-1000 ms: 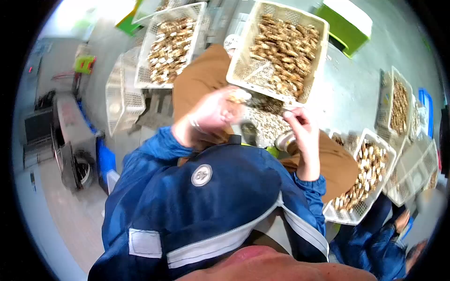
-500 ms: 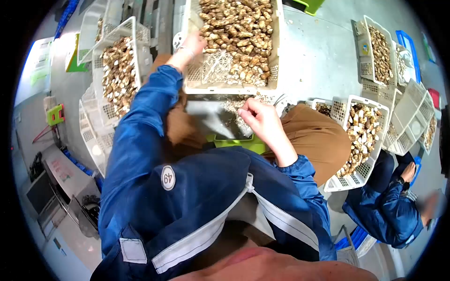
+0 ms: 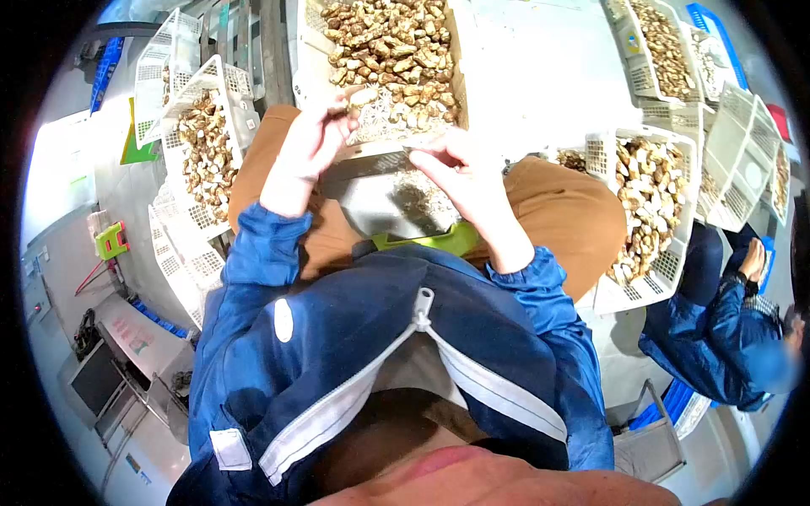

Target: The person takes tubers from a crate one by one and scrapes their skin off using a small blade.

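Observation:
My left hand (image 3: 316, 135) grips a small pale brown mushroom (image 3: 364, 97) between fingers and thumb, over the near left edge of a white crate (image 3: 462, 76). That crate holds many brown mushrooms (image 3: 396, 46) and has a bare patch of mesh at its near side. To the right, my right hand (image 3: 447, 160) is pinched closed just past the crate's near edge; something small and dark is at its fingertips, too small to name. Below both hands, between my knees, pale scraps (image 3: 422, 190) lie beside a green rim (image 3: 460, 239).
A crate of mushrooms (image 3: 207, 152) stands at my left, another (image 3: 650, 202) beside my right knee. More crates (image 3: 666, 51) are stacked at the far right. A co-worker in a blue jacket (image 3: 709, 346) sits at the lower right.
My left hand has come back from the crate's left side with a mushroom in its fingers. My right hand stays pinched, now nearer the crate. The view has shifted.

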Demonstrator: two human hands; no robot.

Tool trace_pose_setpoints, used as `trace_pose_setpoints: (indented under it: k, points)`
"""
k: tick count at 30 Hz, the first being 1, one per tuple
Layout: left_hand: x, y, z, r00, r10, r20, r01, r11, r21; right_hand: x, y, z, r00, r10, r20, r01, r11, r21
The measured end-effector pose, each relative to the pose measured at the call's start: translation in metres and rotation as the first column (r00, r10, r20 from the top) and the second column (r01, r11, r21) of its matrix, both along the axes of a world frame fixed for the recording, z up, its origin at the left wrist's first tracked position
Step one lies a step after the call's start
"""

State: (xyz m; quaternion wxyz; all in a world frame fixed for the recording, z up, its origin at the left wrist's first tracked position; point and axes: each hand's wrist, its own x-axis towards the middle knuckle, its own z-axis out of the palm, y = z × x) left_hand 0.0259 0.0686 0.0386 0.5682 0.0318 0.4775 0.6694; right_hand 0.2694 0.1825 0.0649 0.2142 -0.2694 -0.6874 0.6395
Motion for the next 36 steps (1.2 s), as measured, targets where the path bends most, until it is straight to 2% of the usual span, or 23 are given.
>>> trace_pose_setpoints:
  k: [2, 3, 7, 8, 11, 12, 14, 15, 16, 19, 21, 23, 25, 26, 27, 29, 32, 33, 35, 36]
  points:
    - [0.033, -0.02, 0.031, 0.999, -0.032, 0.028, 0.029, 0.996, 0.087, -0.001, -0.008, 0.008, 0.982, -0.016, -0.189, 0.049, 0.984, 0.172]
    - [0.046, -0.03, 0.042, 0.998, -0.052, 0.039, 0.048, 0.993, 0.109, 0.001, -0.012, 0.014, 0.975, 0.011, -0.223, 0.038, 0.976, 0.216]
    - [0.092, -0.055, 0.077, 0.985, -0.1, -0.137, 0.11, 0.992, 0.068, 0.014, -0.027, 0.043, 0.958, 0.072, -0.278, 0.022, 0.948, 0.319]
    - [0.101, -0.058, 0.083, 0.983, -0.09, -0.162, 0.108, 0.988, 0.11, 0.018, -0.032, 0.05, 0.952, 0.103, -0.289, 0.005, 0.938, 0.348]
    - [0.119, -0.068, 0.104, 0.954, -0.099, -0.283, 0.125, 0.989, 0.076, 0.03, -0.044, 0.07, 0.941, 0.07, -0.33, 0.103, 0.871, 0.48]
    - [0.121, -0.07, 0.108, 0.954, -0.104, -0.281, 0.132, 0.988, 0.083, 0.035, -0.046, 0.072, 0.952, 0.086, -0.295, 0.073, 0.868, 0.491]
    - [0.125, -0.073, 0.115, 0.953, -0.116, -0.28, 0.147, 0.985, 0.091, 0.044, -0.046, 0.073, 0.956, 0.059, -0.288, -0.013, 0.987, 0.159]
    - [0.126, -0.075, 0.116, 0.95, -0.123, -0.287, 0.156, 0.984, 0.092, 0.046, -0.047, 0.073, 0.958, 0.046, -0.282, -0.055, 0.998, -0.021]
    - [0.126, -0.076, 0.117, 0.946, -0.131, -0.295, 0.165, 0.982, 0.093, 0.047, -0.048, 0.072, 0.956, 0.027, -0.291, -0.028, 1.0, 0.0]
    - [0.133, -0.075, 0.124, 0.906, -0.119, -0.406, 0.153, 0.987, 0.053, 0.05, -0.053, 0.078, 0.96, 0.025, -0.28, 0.007, 0.994, 0.113]
    - [0.134, -0.075, 0.121, 0.835, -0.116, -0.538, 0.141, 0.99, 0.005, 0.049, -0.053, 0.087, 0.954, 0.099, -0.284, 0.065, 0.853, 0.518]
    - [0.134, -0.075, 0.12, 0.844, -0.109, -0.525, 0.153, 0.987, 0.04, 0.046, -0.055, 0.085, 0.97, 0.044, -0.238, 0.115, 0.784, 0.611]
    - [0.131, -0.076, 0.121, 0.857, -0.139, -0.496, 0.165, 0.986, 0.009, 0.049, -0.052, 0.084, 0.978, 0.017, -0.208, 0.036, 0.967, 0.251]
    - [0.131, -0.076, 0.12, 0.854, -0.134, -0.502, 0.162, 0.987, 0.013, 0.048, -0.051, 0.082, 0.978, -0.005, -0.211, 0.01, 1.0, 0.026]
    - [0.131, -0.075, 0.119, 0.837, -0.113, -0.535, 0.15, 0.988, 0.026, 0.047, -0.053, 0.083, 0.982, -0.042, -0.185, 0.033, 0.998, -0.05]
    - [0.133, -0.075, 0.116, 0.799, -0.067, -0.597, 0.123, 0.991, 0.054, 0.044, -0.051, 0.08, 0.971, 0.044, -0.235, -0.011, 0.99, 0.139]
    - [0.13, -0.073, 0.117, 0.806, -0.108, -0.582, 0.144, 0.989, 0.017, 0.037, -0.049, 0.072, 0.963, 0.028, -0.269, 0.071, 0.933, 0.353]
    - [0.127, -0.073, 0.117, 0.811, -0.119, -0.572, 0.151, 0.988, 0.008, 0.038, -0.049, 0.07, 0.98, -0.006, -0.199, 0.021, 0.997, 0.071]
    - [0.124, -0.071, 0.108, 0.819, -0.066, -0.57, 0.134, 0.988, 0.079, 0.035, -0.044, 0.069, 0.951, -0.034, -0.309, -0.052, 0.963, -0.264]
    - [0.124, -0.071, 0.105, 0.803, -0.048, -0.594, 0.129, 0.987, 0.095, 0.036, -0.042, 0.067, 0.962, 0.014, -0.272, -0.081, 0.968, -0.238]
